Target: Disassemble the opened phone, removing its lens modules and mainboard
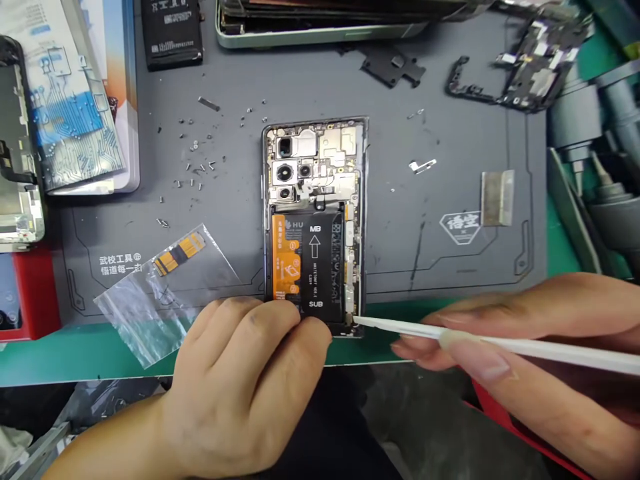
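An opened smartphone (357, 143) lies on the dark grey mat, its cameras, circuit boards and black battery (325, 267) exposed. My left hand (245, 380) is closed around the phone's lower left end and covers that corner. My right hand (500, 333) pinches a white plastic spudger (400, 325). The spudger's thin tip meets the phone's lower right edge, beside the battery, at a small connector area. An orange-and-black label strip (285, 253) runs along the battery's left side.
Several small screws (195, 183) lie left of the phone. A clear plastic bag (165, 300) with a flex cable (179, 254) rests at lower left. Phone parts (535, 67) sit at upper right, a loose battery (173, 33) at upper left. Grey screwdrivers (617, 200) stand at the right edge.
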{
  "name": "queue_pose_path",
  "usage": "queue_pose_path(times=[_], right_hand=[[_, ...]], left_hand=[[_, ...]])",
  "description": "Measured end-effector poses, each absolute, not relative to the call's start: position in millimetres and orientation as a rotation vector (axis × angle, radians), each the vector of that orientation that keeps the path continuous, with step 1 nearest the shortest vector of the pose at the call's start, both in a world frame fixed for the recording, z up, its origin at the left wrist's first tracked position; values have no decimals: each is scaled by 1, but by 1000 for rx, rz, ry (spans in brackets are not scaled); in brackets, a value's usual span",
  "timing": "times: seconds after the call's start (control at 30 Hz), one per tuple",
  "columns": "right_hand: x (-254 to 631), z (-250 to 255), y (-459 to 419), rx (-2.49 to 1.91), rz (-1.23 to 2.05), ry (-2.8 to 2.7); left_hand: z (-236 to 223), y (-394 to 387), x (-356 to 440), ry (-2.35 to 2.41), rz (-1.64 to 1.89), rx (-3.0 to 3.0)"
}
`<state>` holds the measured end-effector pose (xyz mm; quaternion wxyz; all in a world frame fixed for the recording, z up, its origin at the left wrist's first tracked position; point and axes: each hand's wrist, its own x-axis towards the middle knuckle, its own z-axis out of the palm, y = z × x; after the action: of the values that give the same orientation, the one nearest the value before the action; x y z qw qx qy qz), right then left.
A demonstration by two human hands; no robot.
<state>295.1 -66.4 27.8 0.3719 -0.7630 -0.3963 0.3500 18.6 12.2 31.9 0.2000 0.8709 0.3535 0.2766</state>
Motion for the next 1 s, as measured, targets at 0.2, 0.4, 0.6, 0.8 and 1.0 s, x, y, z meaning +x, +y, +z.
queue_pose_path(times=[0.2, 0.4, 0.6, 0.8, 1.0], right_hand=[[292, 12, -69, -1902, 981, -827], [280, 7, -75, -1854, 1047, -720], [270, 6, -81, -1813, 1104, -635], [263, 11, -83, -1772, 1156, -545], [246, 28, -73, -1697, 1271, -470]], left_hand=[[32, 13, 18, 1001, 767, 2452], [35, 16, 17, 982, 752, 2475], [35, 15, 16, 971, 745, 2462], [35, 15, 18, 977, 741, 2452], [36, 16, 17, 987, 721, 2462]])
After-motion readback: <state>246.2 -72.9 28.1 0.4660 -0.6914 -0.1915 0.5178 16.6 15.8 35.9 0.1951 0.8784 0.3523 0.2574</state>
